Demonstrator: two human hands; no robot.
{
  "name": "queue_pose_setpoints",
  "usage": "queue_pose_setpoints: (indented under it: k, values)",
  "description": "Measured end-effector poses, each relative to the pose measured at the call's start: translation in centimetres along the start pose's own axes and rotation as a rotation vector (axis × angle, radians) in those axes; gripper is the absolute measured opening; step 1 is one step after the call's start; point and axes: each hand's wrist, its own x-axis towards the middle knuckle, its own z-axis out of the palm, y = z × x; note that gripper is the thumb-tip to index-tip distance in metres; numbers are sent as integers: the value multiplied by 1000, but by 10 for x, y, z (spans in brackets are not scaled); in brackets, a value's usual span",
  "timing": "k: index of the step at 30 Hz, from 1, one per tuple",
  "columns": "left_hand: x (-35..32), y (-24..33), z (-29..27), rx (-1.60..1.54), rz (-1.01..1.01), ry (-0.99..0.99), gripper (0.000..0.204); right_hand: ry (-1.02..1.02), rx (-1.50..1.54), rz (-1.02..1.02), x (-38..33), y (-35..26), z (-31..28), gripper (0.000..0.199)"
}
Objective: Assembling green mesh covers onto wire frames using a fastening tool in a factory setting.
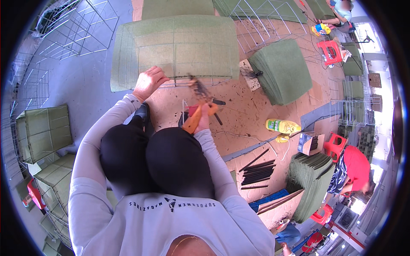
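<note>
- wire frame panel (179, 47) with green felt is gripped at its near edge by left hand (147, 82), fingers curled shut, so it's kept steady
- orange-handled pliers (197, 115) are clasped in right hand (204, 121), tip brought just beside those fingers, at the wire edge

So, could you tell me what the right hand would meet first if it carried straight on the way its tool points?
Probably the green felt-covered wire panel: the right hand aims its orange-handled tool up toward the panel's lower edge, though depth is unclear.

Bright even daylight, glare blowing out the right rim, soft shadows, heavy fisheye bend, black corners, slight blur.
</note>
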Motion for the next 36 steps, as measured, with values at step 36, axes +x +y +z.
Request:
queue_pose_setpoints:
  k: [36]
  values:
    - [-28,-20,-45,209,-80,-52,20,-320,23,-374,-1,-70,-8,43]
